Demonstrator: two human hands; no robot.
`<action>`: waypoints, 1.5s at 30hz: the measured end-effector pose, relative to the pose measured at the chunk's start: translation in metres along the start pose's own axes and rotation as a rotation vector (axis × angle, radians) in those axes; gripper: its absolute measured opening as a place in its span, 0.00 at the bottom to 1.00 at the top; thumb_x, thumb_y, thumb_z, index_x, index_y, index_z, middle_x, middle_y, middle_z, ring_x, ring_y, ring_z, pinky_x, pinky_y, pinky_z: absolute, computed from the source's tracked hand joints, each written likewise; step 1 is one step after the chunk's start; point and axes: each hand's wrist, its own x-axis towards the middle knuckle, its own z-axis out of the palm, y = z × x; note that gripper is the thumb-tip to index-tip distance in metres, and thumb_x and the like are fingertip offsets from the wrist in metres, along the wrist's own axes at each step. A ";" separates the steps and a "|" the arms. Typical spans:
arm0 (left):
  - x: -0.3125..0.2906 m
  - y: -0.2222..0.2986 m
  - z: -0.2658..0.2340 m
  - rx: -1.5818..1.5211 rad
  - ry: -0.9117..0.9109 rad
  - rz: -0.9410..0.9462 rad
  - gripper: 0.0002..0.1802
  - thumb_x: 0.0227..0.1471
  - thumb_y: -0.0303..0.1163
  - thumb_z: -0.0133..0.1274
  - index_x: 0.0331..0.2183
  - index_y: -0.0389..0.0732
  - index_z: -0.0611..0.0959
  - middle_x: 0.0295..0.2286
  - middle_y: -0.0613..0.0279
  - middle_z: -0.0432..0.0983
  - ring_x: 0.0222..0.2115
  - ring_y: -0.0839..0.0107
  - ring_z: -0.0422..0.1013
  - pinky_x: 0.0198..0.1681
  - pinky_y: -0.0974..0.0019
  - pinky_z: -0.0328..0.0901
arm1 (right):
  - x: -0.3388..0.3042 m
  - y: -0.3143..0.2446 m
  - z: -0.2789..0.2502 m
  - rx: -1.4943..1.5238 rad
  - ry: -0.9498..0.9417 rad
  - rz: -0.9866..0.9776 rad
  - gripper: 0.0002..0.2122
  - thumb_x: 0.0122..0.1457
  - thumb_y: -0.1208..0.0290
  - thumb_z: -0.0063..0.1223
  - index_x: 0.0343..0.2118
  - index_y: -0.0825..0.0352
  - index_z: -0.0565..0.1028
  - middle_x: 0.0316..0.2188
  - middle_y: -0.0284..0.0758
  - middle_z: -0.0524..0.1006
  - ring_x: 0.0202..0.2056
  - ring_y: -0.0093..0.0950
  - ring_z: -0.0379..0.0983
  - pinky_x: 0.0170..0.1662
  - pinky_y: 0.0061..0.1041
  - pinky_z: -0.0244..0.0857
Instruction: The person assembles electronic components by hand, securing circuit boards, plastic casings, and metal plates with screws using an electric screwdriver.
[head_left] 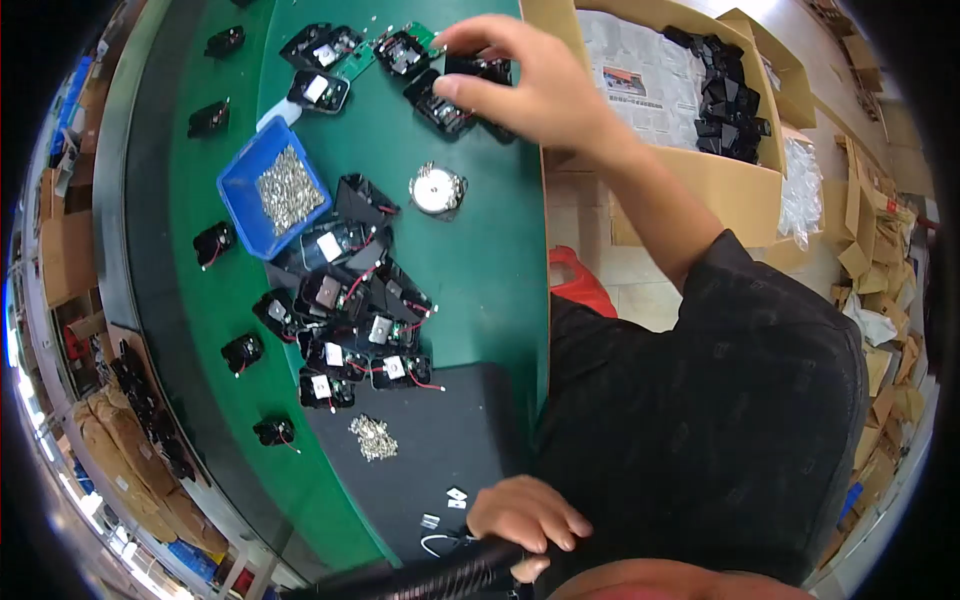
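My right hand [525, 85] reaches across the top of the green bench, thumb and fingers spread over a group of black plastic housings [440, 112] with small circuit boards; nothing shows in its grip. My left hand [522, 512] is low in the view, fingers curled, beside a dark ribbed thing [430, 578]; what it holds, if anything, is hidden. Midway along the bench lies a round white-topped part [436, 190] with metal bits around its rim. A pile of black housings with red wires [345, 305] stands left of it, partly on the dark mat [460, 415].
A blue bin [240, 190] holds many small metal parts. Another heap of them [373, 438] lies on the mat. Single housings [240, 353] sit along the green strip on the left. An open carton [680, 165] with newspaper and black parts stands at the right, above a red stool [580, 285].
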 end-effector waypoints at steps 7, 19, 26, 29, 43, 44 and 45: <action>-0.001 0.011 0.011 0.338 -0.219 0.108 0.04 0.47 0.19 0.59 0.28 0.29 0.80 0.28 0.43 0.77 0.25 0.59 0.76 0.24 0.65 0.71 | -0.009 0.032 0.024 -0.510 -0.023 -0.036 0.31 0.46 0.48 0.63 0.47 0.67 0.73 0.49 0.42 0.72 0.51 0.39 0.67 0.55 0.33 0.60; -0.018 0.027 0.026 0.560 -0.043 -0.081 0.10 0.41 0.26 0.59 0.30 0.33 0.84 0.27 0.54 0.76 0.24 0.61 0.75 0.26 0.65 0.70 | -0.016 0.035 0.031 -0.234 0.132 -0.164 0.14 0.44 0.74 0.54 0.36 0.67 0.71 0.35 0.44 0.72 0.43 0.43 0.68 0.46 0.37 0.63; -0.011 0.026 0.014 0.554 -0.118 -0.169 0.11 0.40 0.30 0.58 0.28 0.32 0.85 0.26 0.52 0.77 0.24 0.58 0.75 0.28 0.61 0.71 | -0.026 0.025 0.033 -0.465 0.035 -0.112 0.13 0.43 0.76 0.55 0.35 0.67 0.71 0.35 0.43 0.73 0.42 0.42 0.69 0.46 0.36 0.63; -0.014 0.020 0.016 0.529 -0.158 -0.145 0.11 0.38 0.30 0.58 0.27 0.33 0.85 0.25 0.54 0.77 0.24 0.59 0.74 0.28 0.60 0.70 | -0.024 0.041 0.028 -0.231 0.073 -0.147 0.13 0.42 0.77 0.56 0.35 0.67 0.71 0.35 0.42 0.73 0.41 0.42 0.69 0.46 0.34 0.64; -0.048 0.017 0.025 0.605 0.002 0.010 0.13 0.41 0.34 0.59 0.29 0.33 0.84 0.20 0.58 0.74 0.21 0.62 0.71 0.25 0.62 0.66 | -0.026 0.054 0.033 -0.260 0.257 -0.190 0.17 0.48 0.68 0.64 0.41 0.65 0.75 0.45 0.37 0.76 0.47 0.34 0.69 0.52 0.29 0.64; -0.050 0.019 0.025 0.608 0.003 0.026 0.13 0.41 0.34 0.59 0.29 0.33 0.84 0.20 0.58 0.74 0.21 0.62 0.71 0.25 0.62 0.66 | -0.027 0.056 0.033 -0.259 0.253 -0.206 0.17 0.48 0.68 0.64 0.41 0.65 0.75 0.45 0.37 0.76 0.47 0.34 0.69 0.52 0.29 0.64; -0.054 0.023 0.025 0.622 -0.016 0.006 0.14 0.41 0.34 0.59 0.29 0.33 0.84 0.19 0.58 0.74 0.21 0.62 0.71 0.25 0.62 0.65 | -0.028 0.057 0.034 -0.154 0.280 -0.158 0.15 0.48 0.72 0.63 0.40 0.65 0.75 0.44 0.36 0.77 0.45 0.32 0.70 0.49 0.27 0.65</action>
